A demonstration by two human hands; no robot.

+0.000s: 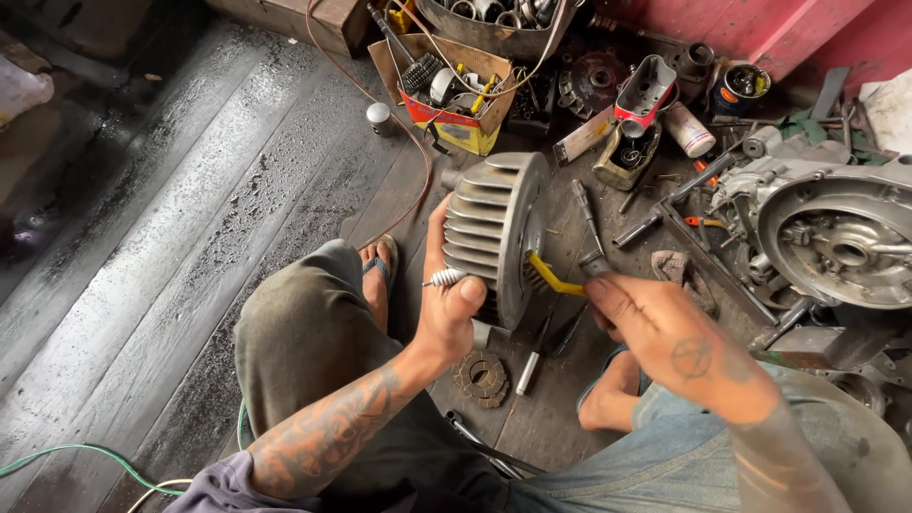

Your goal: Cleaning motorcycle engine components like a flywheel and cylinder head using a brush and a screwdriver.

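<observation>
The finned cylinder (pixel 494 233) is being gripped upright by the left hand (pixel 451 309) while a yellow brush (pixel 551 277), clamped in the right hand (pixel 655 328), is being pressed against it, so it could slip and tip over.

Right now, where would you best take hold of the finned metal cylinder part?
Probably by the finned body, from its left, as the left hand does: it stands on edge, fins give the fingers purchase, and the flat right face stays free for the yellow brush in the right hand.
</observation>
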